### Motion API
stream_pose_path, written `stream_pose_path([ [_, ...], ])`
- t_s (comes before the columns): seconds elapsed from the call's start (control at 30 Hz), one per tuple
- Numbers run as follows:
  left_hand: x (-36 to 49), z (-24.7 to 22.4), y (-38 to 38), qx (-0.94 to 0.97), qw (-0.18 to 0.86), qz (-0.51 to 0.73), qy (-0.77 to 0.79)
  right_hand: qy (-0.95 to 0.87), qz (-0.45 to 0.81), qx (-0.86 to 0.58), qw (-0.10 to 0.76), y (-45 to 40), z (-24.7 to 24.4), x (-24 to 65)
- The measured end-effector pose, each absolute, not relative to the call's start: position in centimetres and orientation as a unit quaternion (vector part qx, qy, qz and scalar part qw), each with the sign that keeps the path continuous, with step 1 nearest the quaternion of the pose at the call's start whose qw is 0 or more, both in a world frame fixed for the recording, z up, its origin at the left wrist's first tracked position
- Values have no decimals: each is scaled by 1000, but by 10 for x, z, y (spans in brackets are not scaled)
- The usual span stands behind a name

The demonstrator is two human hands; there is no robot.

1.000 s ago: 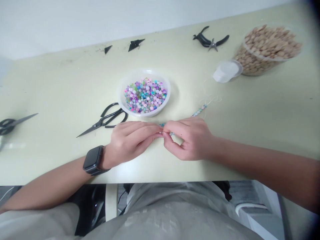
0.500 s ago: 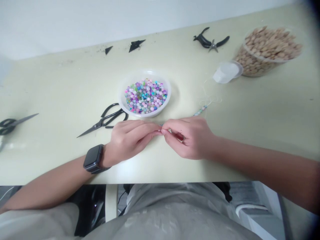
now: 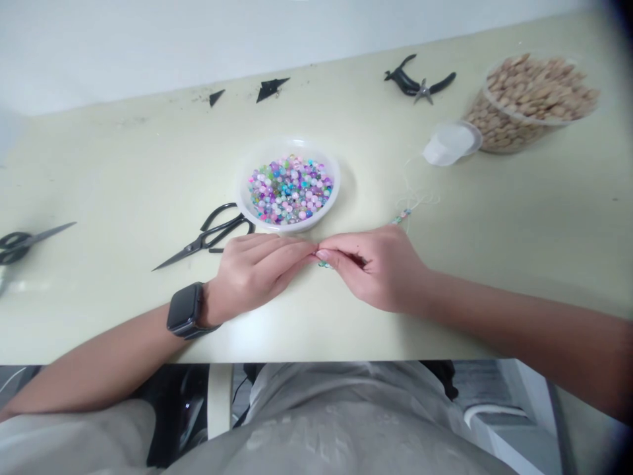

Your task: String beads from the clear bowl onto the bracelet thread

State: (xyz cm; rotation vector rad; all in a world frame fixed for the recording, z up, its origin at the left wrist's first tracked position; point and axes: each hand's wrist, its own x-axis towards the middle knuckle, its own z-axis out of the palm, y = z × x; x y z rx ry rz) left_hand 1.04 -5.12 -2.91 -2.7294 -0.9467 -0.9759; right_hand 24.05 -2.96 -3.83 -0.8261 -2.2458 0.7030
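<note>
My left hand [image 3: 264, 267] and my right hand [image 3: 378, 267] meet fingertip to fingertip at the front of the table, both closed in a pinch. Between and under the right fingers runs a string of beads [image 3: 401, 216]; its far end with loose pale thread shows beyond the right hand, and a few green-blue beads peek out below the right thumb. What exactly the left fingertips pinch is covered, though they touch the beaded strand's end. Just behind the hands stands a white bowl [image 3: 242, 204] full of small pink, purple, blue and green beads [image 3: 291, 188].
Black-handled scissors [image 3: 198, 245] lie against the bowl's left side, and another pair [image 3: 30, 245] is at the far left. Pliers [image 3: 420, 80], a tub of nuts or beans [image 3: 539, 89] and a small white cup [image 3: 451, 143] are at the back right. Black scraps [image 3: 271, 88] lie behind.
The right hand has shifted slightly, its thumb and finger now straighter. Green-blue beads have come into view below the right thumb, and less of the strand shows behind the hand.
</note>
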Motion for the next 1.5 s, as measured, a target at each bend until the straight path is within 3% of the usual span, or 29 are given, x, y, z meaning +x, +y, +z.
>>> stream_pose_path([
  [0.2, 8, -30, -50, -896, 45, -319, -305, -819, 350, -330, 312, -29, -36, 238],
  [0.8, 7, -33, -50, -894, 34, -317, -315, -817, 363, -319, 314, -30, -36, 238],
  [1.17, 7, -24, -54, -850, -56, -412, -322, -822, 280, -291, 403, -23, -37, 239],
  [1.5, -2, -38, -54, -743, -131, -558, -345, -789, 285, -280, 467, -17, -37, 240],
])
